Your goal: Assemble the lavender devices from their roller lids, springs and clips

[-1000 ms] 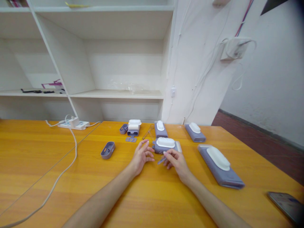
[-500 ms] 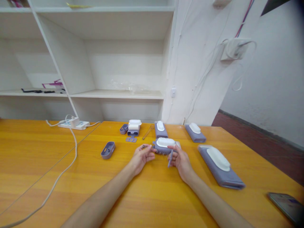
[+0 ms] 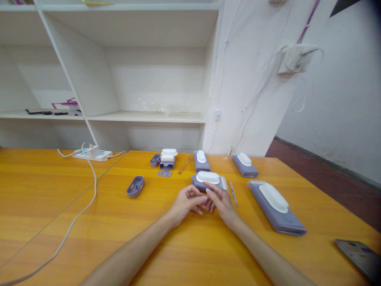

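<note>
My left hand (image 3: 187, 201) and my right hand (image 3: 220, 202) meet fingertip to fingertip over the orange table (image 3: 89, 238), just in front of a purple base with a white brush top (image 3: 207, 179). The fingers of both hands are pinched together where they meet; whatever is between them is too small to make out. A thin purple stick (image 3: 233, 193) lies on the table just right of my right hand, with nothing touching it.
Two purple blocks with white tops (image 3: 201, 161) (image 3: 245, 165) stand behind, and a bigger one (image 3: 276, 207) lies to the right. A purple tray piece (image 3: 135, 186), small parts (image 3: 166, 161), a power strip (image 3: 93, 155) with its cable and a phone (image 3: 360, 258) lie around. White shelves (image 3: 145, 117) stand behind the table.
My right hand held the thin purple stick; the stick now lies on the table to its right. Both hands have drawn back from the brush base and come together.
</note>
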`<state>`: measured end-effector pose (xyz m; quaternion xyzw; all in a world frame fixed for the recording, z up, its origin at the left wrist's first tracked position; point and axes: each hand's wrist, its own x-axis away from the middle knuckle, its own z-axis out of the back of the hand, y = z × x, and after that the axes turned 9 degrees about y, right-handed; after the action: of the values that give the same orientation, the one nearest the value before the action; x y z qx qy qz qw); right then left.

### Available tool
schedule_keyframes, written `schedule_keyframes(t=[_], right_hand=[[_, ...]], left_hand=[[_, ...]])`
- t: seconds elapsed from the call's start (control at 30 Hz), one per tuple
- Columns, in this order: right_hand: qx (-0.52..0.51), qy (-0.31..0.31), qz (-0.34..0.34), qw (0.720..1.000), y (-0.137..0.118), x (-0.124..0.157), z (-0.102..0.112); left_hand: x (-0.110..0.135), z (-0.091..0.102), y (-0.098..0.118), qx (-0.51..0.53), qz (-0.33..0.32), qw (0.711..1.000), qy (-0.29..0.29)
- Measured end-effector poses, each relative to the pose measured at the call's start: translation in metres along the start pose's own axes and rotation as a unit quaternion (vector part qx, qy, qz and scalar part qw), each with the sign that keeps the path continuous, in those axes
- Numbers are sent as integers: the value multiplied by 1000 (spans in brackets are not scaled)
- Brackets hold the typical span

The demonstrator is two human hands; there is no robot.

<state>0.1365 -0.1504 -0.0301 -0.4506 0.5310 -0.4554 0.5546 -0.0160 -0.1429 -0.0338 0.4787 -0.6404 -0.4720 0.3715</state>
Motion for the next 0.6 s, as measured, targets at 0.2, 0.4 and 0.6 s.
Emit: schedule_keyframes(t=[0.2,0.4,0.6], right_hand=[[-44,37,-55,997,6,-6,5],[-38,50,-58,996,6,-6,5],[-28,51,-55,997,4,-6,4]], left_hand=[[-4,10,6,-288,-258,895,224],[-9,40,19,-639,-283,627,345],[-13,55,17,-750,-203,514,363]])
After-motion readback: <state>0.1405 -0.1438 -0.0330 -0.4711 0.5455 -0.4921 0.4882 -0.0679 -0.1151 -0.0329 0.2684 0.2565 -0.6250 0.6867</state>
